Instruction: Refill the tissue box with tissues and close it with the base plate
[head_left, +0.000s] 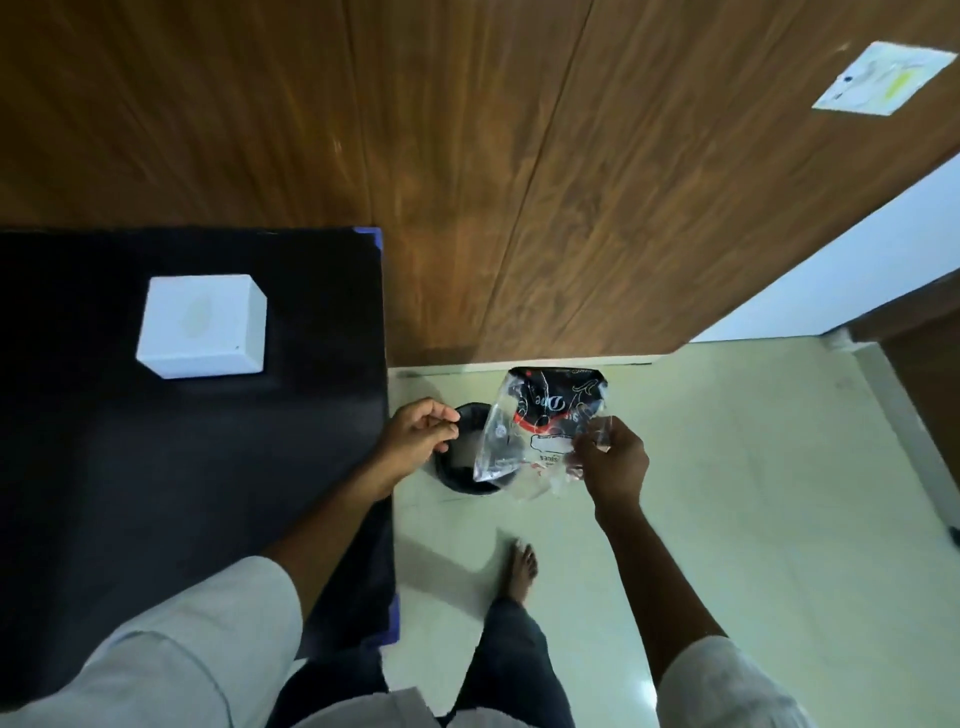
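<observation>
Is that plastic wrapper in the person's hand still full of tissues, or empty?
Empty, it seems: the plastic wrapper hangs limp and see-through from the right hand, above the black bin.

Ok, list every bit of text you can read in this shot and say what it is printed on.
"One": script lettering, seen upside down, on the black part of the clear plastic wrapper held in the right hand.
"sues": the tail of a word, also upside down, lower on the same wrapper.
Other wrapper print: too small to read.
Paper sheet on the wooden wall: markings too blurred to read.
White box: no text visible.
</observation>
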